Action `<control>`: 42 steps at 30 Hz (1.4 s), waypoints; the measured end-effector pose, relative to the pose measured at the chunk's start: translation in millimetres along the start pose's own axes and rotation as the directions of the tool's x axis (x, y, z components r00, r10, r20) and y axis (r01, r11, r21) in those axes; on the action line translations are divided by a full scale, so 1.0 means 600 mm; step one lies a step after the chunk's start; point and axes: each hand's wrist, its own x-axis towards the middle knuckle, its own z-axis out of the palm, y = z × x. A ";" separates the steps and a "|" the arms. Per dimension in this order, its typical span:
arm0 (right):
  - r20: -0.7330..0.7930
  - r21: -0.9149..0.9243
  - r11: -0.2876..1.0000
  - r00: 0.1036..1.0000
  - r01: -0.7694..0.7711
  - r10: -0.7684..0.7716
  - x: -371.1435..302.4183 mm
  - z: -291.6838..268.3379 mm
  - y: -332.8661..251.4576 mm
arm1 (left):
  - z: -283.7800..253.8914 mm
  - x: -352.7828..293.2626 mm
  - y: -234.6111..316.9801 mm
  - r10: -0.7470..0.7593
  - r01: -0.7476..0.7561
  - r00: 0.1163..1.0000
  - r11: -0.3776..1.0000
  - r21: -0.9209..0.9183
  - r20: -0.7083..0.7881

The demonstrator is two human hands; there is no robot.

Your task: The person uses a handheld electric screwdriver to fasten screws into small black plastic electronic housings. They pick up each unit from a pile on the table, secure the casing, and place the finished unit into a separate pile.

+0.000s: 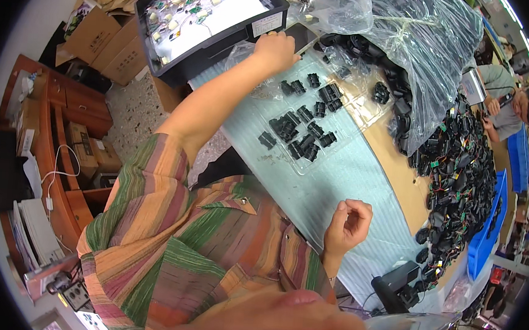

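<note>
My left hand [277,50] reaches across to the far side of the table, beside a flat dark phone-like slab [300,36] and the near wall of a black bin [208,49]. Its fingers are curled, and whatever lies under them is hidden. Close to my body, my right hand [347,226] hovers above the pale table covering [382,234], fingers bent round toward the thumb, with nothing visible in them. Between the hands, several small black plastic housings [283,127] lie in a loose group on a clear plastic tray [301,170].
Small circuit boards with wires [187,3] fill part of the bin. A clear plastic bag [408,34] covers black parts at the far right, beside a large heap of them [460,172]. A black device [396,284] stands near the right edge. Another person [508,102] works beyond.
</note>
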 end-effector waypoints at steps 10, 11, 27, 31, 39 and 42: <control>0.129 -0.022 0.999 0.991 0.035 -0.032 0.056 0.050 0.022 | 0.019 0.016 0.029 -0.219 0.208 0.975 0.958 -0.198 -0.032; 0.136 -0.025 0.998 0.989 0.054 -0.050 0.061 0.054 0.027 | 0.021 0.018 0.030 -0.229 0.215 0.972 0.955 -0.205 -0.049; -0.088 0.042 0.986 0.983 -0.159 0.162 0.066 0.049 0.108 | -0.046 -0.196 -0.018 0.261 -0.497 0.775 0.814 -0.301 -0.576; -0.115 0.116 0.974 0.971 -0.196 0.209 0.071 0.052 0.127 | 0.016 -0.310 -0.029 0.154 -0.381 0.834 0.856 -0.350 -0.530; -0.171 0.253 0.911 0.911 -0.326 0.374 0.090 0.047 0.165 | 0.082 -0.319 -0.024 0.070 -0.347 0.802 0.863 -0.368 -0.594; -0.192 0.179 0.942 0.929 -0.284 0.316 0.098 0.052 0.171 | 0.079 -0.315 -0.019 0.066 -0.348 0.799 0.862 -0.369 -0.598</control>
